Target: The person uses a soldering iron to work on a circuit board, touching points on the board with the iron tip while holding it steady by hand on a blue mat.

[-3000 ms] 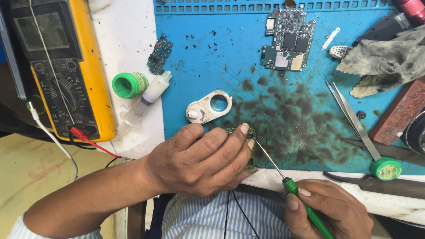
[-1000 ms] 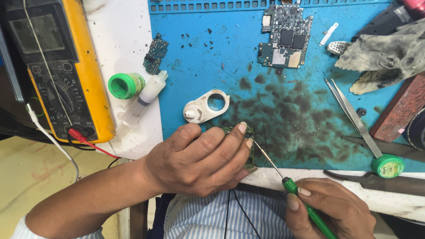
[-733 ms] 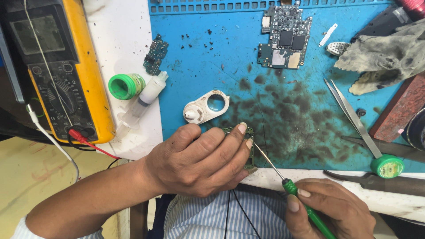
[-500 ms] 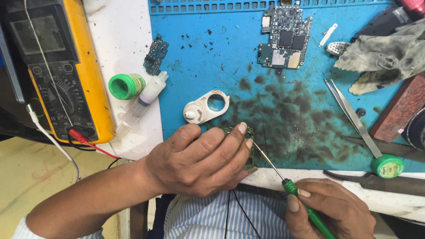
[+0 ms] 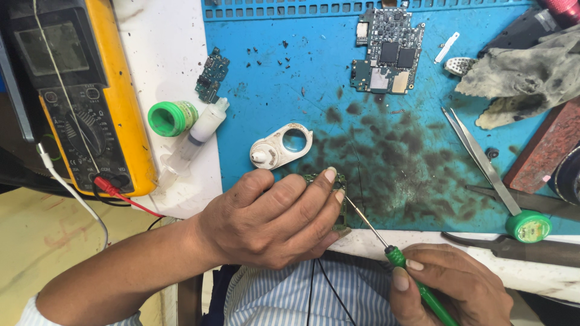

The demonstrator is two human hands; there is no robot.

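A small green circuit board (image 5: pixel 338 202) is held at the near edge of the blue work mat (image 5: pixel 272 78), mostly covered by the left hand (image 5: pixel 272 220). The left hand is laid palm-down over the board, its fingers curled and closed around it, with the fingertips at the board's right edge. The forearm is brought in from the lower left. The thin metal shaft of a green-handled screwdriver (image 5: pixel 393 256) is angled up and to the left, and its tip is set against the board just beside the left fingertips. The screwdriver's handle is pinched in the closed right hand (image 5: pixel 453 290), which is kept low at the bottom right, off the mat, over the pale table edge (image 5: pixel 544 274).

Just beyond the left hand a white plastic bracket with a round hole (image 5: pixel 281 147) is lying on the mat. Further up the mat a larger phone mainboard (image 5: pixel 386 51) is placed. To the right, tweezers (image 5: pixel 480 160) and a small green-lidded jar (image 5: pixel 528 226) are seen. Left of the mat a syringe (image 5: pixel 190 145), an open green pot (image 5: pixel 172 118) and a yellow multimeter (image 5: pixel 78 96) are set down.
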